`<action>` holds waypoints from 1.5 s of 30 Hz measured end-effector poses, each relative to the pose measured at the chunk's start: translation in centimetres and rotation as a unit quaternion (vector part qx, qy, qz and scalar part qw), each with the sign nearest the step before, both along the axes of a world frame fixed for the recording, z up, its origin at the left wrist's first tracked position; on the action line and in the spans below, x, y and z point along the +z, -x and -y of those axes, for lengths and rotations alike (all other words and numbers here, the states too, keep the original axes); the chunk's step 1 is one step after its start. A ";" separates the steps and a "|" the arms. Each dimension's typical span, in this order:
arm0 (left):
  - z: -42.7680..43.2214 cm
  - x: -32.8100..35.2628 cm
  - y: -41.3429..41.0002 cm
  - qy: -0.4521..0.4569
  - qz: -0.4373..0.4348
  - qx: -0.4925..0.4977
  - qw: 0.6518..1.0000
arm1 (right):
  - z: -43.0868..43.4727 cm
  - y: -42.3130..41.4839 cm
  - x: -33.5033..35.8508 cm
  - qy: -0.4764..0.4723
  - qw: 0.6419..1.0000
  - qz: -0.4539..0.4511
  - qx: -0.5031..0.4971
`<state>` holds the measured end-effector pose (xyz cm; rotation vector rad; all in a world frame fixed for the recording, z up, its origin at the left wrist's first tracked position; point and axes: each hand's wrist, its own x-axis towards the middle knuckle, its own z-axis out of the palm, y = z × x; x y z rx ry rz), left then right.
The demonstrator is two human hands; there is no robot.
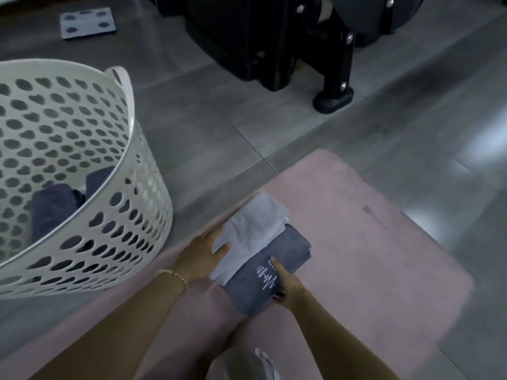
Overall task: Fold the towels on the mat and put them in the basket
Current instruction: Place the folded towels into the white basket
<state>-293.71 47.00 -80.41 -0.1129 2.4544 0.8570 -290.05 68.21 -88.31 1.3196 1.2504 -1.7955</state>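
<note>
1. Head view, the only one: two folded towels sit stacked on the pink mat (370, 242), a white towel (255, 229) overlapping the ten o'clock side of a blue-grey towel (290, 248).
2. The left hand (203, 256) pinches the white towel's edge at nine o'clock, thumb on top and fingers tucked out of sight below.
3. The right hand (288, 286) clamps the blue-grey towel at five o'clock, forefinger flat along the top and thumb against the near edge.
4. The step, I'd say: folding looks done and this is the pick-up for the carry.
5. The basket (131, 149) waits on the floor at ten o'clock, with dark towels (55, 209) already at the bottom.
6. The next move calls for lifting both layers as one, squeezed so the white one doesn't slide off, then over the tall rim and down.
7. Hard to read: the lower fingers of both hands are hidden, so how deep the grip goes is unclear.
8. The white marking on the blue-grey towel is illegible, and the number of layers in the stack can't be counted.
9. The basket's left side is cut off, and a pale shape at six o'clock can't be identified.
</note>
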 end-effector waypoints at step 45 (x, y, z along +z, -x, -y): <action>-2.3 10.3 2.8 -0.399 0.132 0.073 0.904 | 2.1 3.1 18.9 0.129 0.949 -0.284 0.048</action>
